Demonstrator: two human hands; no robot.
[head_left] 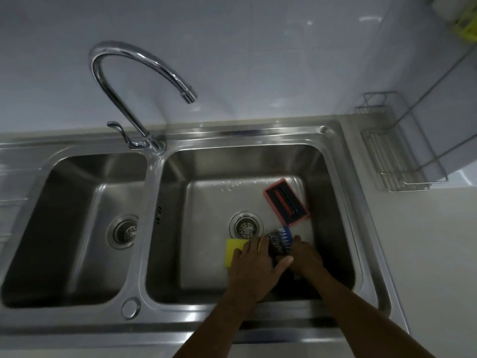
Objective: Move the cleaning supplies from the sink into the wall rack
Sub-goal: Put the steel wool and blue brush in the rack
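- The cleaning supplies lie on the floor of the right basin of the sink, low and right of centre in the frame: a yellow sponge just below the drain, a dark steel-wool scourer touching a blue brush to the sponge's right, and a red-rimmed scrub pad further up and right, apart from the others.
- The left hand lies flat over the sponge's right part, fingers spread and resting on it; they look loosely open, not yet closed round it.
- The right hand sits just beside the scourer and brush, on their lower right; its fingers curl toward them, but whether they grip anything I cannot tell.
- The red-rimmed pad's long axis runs from upper left to lower right; the right hand is the nearer one to it.
- The wall rack, a wire shelf, hangs at the right edge of the frame, above the worktop and well apart from the basin, so the carry goes up and right; it favours the right hand.
- No brand, label or writing can be read on anything.
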